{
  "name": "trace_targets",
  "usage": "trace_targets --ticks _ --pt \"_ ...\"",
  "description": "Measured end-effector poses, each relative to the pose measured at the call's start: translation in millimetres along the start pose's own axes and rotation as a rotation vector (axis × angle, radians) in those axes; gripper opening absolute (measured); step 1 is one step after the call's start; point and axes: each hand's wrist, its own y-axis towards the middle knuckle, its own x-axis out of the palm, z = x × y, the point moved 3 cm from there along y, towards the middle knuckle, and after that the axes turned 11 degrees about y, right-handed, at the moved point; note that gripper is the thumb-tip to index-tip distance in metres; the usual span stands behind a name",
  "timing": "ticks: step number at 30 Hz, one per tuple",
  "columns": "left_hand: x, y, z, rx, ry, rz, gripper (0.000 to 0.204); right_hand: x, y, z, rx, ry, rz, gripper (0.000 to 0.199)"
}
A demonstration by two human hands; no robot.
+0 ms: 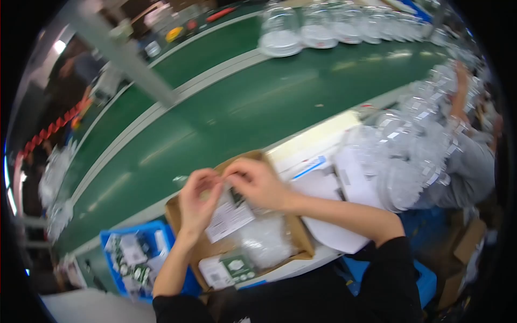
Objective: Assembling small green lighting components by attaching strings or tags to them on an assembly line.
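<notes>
Both my hands meet above an open cardboard box (304, 237), fingertips pinched close together. My left hand (198, 200) and my right hand (259, 184) are closed on the top edge of what looks like a small clear plastic bag. A white printed card (230, 219) shows in or against the bag, with something dark beside it; motion blur hides the details. Below, in the box, lie a bundle of clear plastic (265, 240) and a green and white packet (237, 267).
A blue bin (169, 234) with several small packets stands left of the box. Beyond runs a green conveyor (231, 124). Clear domed covers (280, 32) line its far side, and more clear plastic pieces (404, 156) are heaped at right, near another person's arm (460, 91).
</notes>
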Motion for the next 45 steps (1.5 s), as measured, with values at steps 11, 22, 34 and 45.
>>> trace_targets --ticks 11,22,34,45 --pt "-14 -5 -19 0.047 -0.031 0.012 0.017 20 2 -4 -0.172 0.009 -0.012 0.007" --pt "-11 -3 -18 0.026 0.024 0.013 0.014 16 1 -5 -0.183 -0.049 -0.010 0.007" --pt "-9 -4 -22 0.025 -0.050 -0.018 0.022 16 1 -4 -0.163 0.009 0.023 0.010" --pt "-13 -7 -20 0.027 -0.019 -0.005 0.018 16 0 -5 -0.162 -0.011 -0.048 0.009"
